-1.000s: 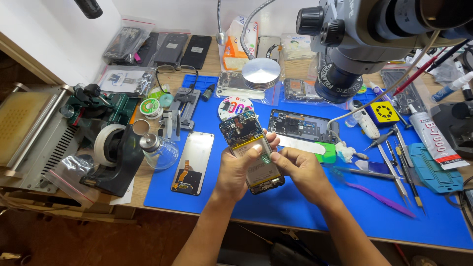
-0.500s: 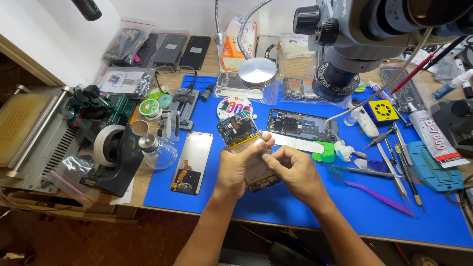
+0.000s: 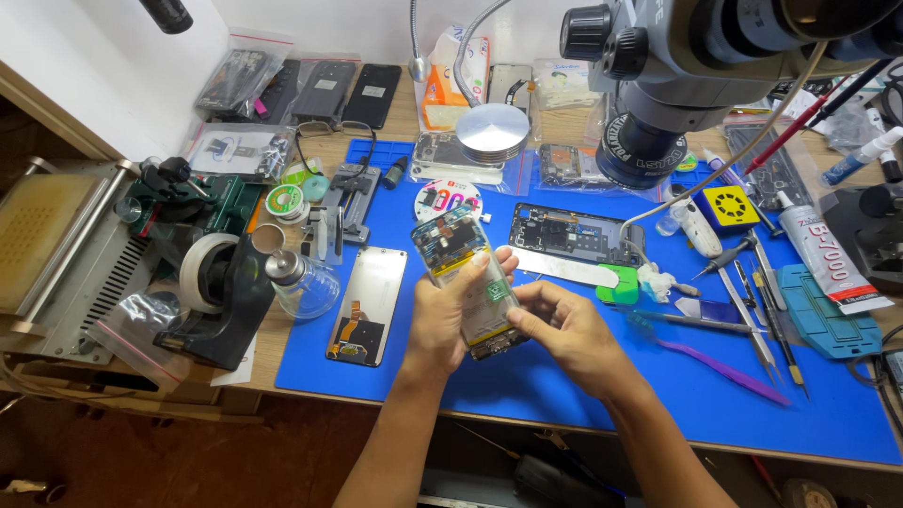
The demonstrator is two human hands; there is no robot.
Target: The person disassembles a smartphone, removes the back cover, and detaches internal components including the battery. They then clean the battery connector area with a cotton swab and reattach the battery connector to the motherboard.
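Both hands grip opened phone (image 3: pixel 467 277) (back off) at frame ctr: left hand (image 3: pixel 444 315) wraps its left edge, right hand (image 3: pixel 564 329) pinches lower right, above blue mat (image 3: pixel 527 386).

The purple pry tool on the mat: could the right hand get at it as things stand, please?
Probably yes: the purple pry tool lies uncovered on the blue mat just beside the right hand, though that hand is now on the opened phone.

free: bare blue mat (image 3: pixel 527 386) under your hands | left: screen panel (image 3: pixel 369 303), glass bottle (image 3: pixel 299 280) | right: tweezers (image 3: pixel 752 306), purple pry tool (image 3: pixel 724 369) | above: microscope (image 3: pixel 696 66)
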